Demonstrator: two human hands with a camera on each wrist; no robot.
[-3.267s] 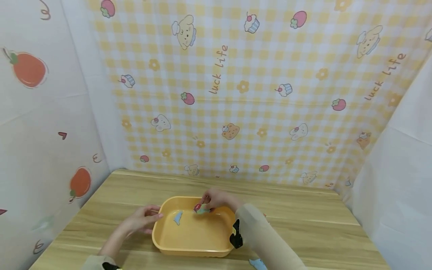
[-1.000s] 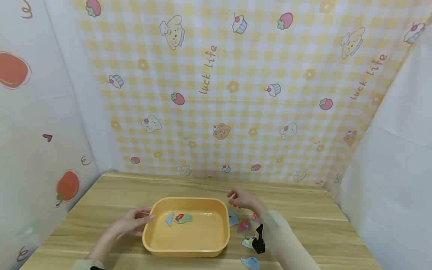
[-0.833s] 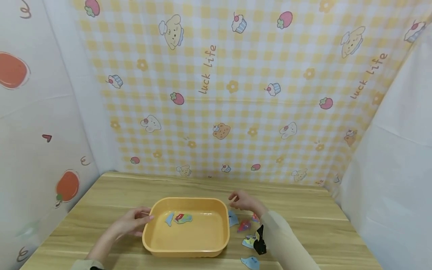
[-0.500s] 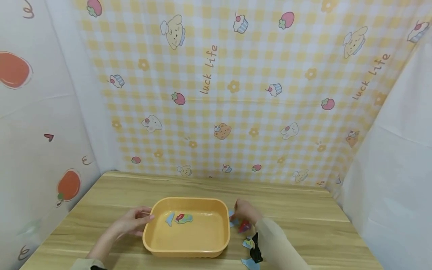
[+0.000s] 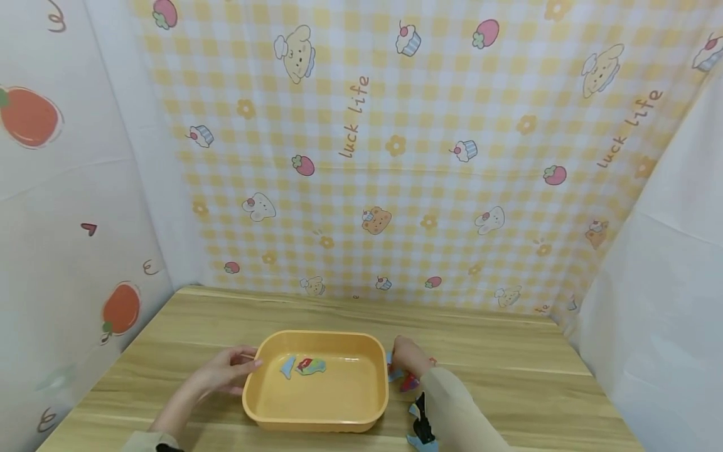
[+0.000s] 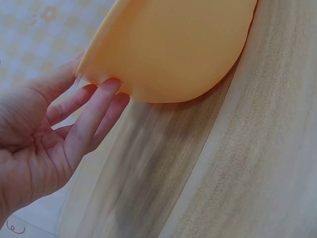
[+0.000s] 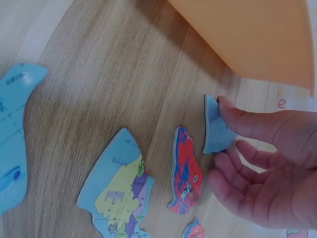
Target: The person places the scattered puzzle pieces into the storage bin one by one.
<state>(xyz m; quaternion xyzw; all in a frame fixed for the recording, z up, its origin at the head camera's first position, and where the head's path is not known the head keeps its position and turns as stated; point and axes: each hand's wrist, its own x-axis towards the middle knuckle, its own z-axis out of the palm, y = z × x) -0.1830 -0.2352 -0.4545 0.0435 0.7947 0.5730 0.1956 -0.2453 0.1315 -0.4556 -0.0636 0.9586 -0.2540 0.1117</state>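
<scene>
My left hand (image 5: 223, 371) grips the left rim of an orange-yellow plastic basin (image 5: 316, 426), thumb at the rim and fingers against the outer wall in the left wrist view. Just right of the basin, my right hand (image 7: 267, 168) pinches a small blue map-puzzle piece (image 7: 218, 130) between thumb and fingers. In the head view that hand covers much of the piece. Inside the basin lie a narrow light-blue puzzle piece (image 5: 288, 367) and, beside it, a red, green and blue one (image 5: 312, 366).
More puzzle pieces lie on the wood-grain table (image 5: 508, 376) right of the basin: a red-and-blue one (image 7: 187, 173), a multicoloured one (image 7: 121, 191), a large blue one (image 7: 12, 129) and a partly seen red one (image 7: 195, 229). A checked cloth (image 5: 373, 188) hangs behind the table.
The red-green piece, in my right hand at first, now lies in the basin. My right hand has moved right and down, and now pinches the blue piece. The left hand stays at the rim.
</scene>
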